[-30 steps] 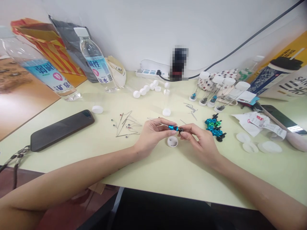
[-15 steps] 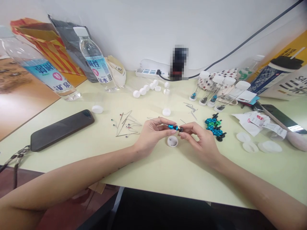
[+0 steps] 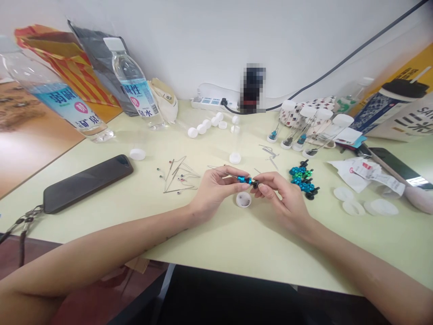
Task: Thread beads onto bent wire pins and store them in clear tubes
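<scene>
My left hand pinches a small tool with a shiny blue metal body and a thin metal rod running out past the fingers to the left. Its black end knob is between the fingertips of my right hand. Directly below the tool sits a white round cap with tiny dark pieces in it. Left of my left hand lie several bent metal rods with small coloured tips. Beyond my right hand is a cluster of blue, green and black metal parts.
Clear tubes with white caps stand at the back right, holding similar tools. Plain bent wires lie in front of them. A phone and two water bottles are on the left. Loose plastic caps lie at the right.
My right fingers have shifted slightly around the black knob, the thumb moving a little to the right. My left hand and the tool's blue body stay almost in place.
</scene>
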`<act>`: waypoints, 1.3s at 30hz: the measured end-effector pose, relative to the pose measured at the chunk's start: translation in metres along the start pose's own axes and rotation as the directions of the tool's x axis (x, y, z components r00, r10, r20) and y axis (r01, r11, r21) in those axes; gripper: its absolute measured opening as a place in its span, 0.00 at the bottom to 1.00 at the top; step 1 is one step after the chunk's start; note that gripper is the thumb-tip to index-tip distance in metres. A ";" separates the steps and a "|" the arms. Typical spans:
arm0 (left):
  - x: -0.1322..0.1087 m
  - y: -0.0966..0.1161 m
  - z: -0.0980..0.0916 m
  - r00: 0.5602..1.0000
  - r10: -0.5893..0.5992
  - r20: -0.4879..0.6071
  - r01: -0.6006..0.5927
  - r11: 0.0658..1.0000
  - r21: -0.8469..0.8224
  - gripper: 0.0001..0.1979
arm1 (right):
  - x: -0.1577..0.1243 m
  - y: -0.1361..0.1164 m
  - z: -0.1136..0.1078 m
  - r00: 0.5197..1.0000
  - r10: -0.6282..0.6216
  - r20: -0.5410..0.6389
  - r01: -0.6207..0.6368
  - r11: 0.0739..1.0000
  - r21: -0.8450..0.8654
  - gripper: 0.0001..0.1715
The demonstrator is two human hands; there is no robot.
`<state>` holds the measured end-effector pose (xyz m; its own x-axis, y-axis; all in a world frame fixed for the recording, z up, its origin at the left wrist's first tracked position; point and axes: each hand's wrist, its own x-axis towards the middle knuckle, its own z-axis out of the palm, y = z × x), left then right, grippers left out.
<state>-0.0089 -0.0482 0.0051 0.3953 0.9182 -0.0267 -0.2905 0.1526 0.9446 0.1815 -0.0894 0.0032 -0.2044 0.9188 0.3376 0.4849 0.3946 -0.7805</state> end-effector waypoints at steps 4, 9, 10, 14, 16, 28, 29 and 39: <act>0.000 0.001 0.001 1.000 0.000 0.000 0.000 1.000 0.011 0.11 | 0.002 -0.003 -0.001 1.000 -0.009 0.016 0.010 0.998 -0.055 0.11; -0.001 0.002 0.001 1.000 0.008 -0.012 -0.008 1.000 0.024 0.11 | 0.004 -0.003 -0.002 0.999 -0.005 0.049 0.010 0.995 -0.100 0.12; -0.001 0.002 0.001 1.000 0.010 -0.011 -0.009 1.000 0.026 0.11 | 0.005 -0.003 -0.002 0.998 0.002 0.061 0.004 0.995 -0.099 0.12; 0.000 0.000 0.001 1.000 0.024 -0.014 -0.024 1.000 0.018 0.11 | 0.005 -0.003 -0.003 0.994 0.029 0.103 -0.019 0.995 -0.096 0.12; 0.000 0.000 0.001 0.999 0.034 -0.016 -0.034 0.999 0.006 0.11 | 0.006 -0.003 -0.003 0.994 0.034 0.108 -0.023 0.995 -0.100 0.12; 0.002 0.003 0.001 0.996 0.060 -0.073 -0.060 0.998 -0.004 0.11 | 0.003 -0.003 -0.001 0.999 -0.041 0.021 0.044 0.981 -0.191 0.17; 0.002 0.004 0.001 0.996 0.057 -0.075 -0.058 0.998 -0.006 0.11 | 0.002 -0.002 -0.001 0.999 -0.046 0.021 0.049 0.981 -0.188 0.17; 0.004 0.003 -0.002 0.996 0.047 -0.071 -0.048 0.999 -0.004 0.10 | -0.001 -0.006 0.000 0.968 -0.214 0.130 0.230 0.965 -0.123 0.17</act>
<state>-0.0101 -0.0438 0.0074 0.3181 0.9481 -0.0052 -0.3128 0.1101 0.9434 0.1790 -0.0925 0.0074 -0.4122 0.8057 0.4253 0.5258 0.5916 -0.6112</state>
